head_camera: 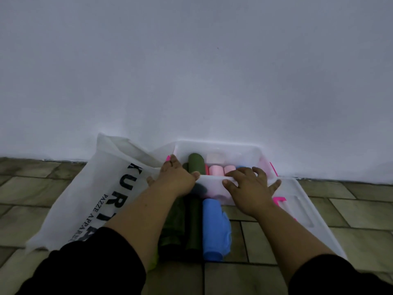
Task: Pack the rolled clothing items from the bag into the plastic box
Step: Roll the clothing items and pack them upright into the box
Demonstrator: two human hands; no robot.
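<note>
- Two hands are out front, forearms stretched forward and low over the floor, with black sleeves up near the elbows.
- The left hand is at the near-left corner of the box. Its thumb is hooked over the near rim and its fingers run along the outside of the left wall, so it grips that corner.
- The right hand lies palm-down on the right half of the near wall. Its splayed fingers bend over the rim into the box and its thumb presses the outside, clamped on the rim.
- One box, translucent white, stands tight against the wall, with a pink clip at each end.
- Inside it there is one green roll at the left.
- Three pink rolls are also inside: two side by side at the near rim and a paler one behind.
- A red sliver shows between the green and the pink, and a bit of blue shows by the right fingertips.
- On the floor, just before the box and between the forearms, lies one blue roll.
- A green pair lies to its left, all three lengthwise and side by side.
- One bag, white with black lettering, slumps left of the box beside the left hand.
- One lid lies on the floor right of the box.
</note>
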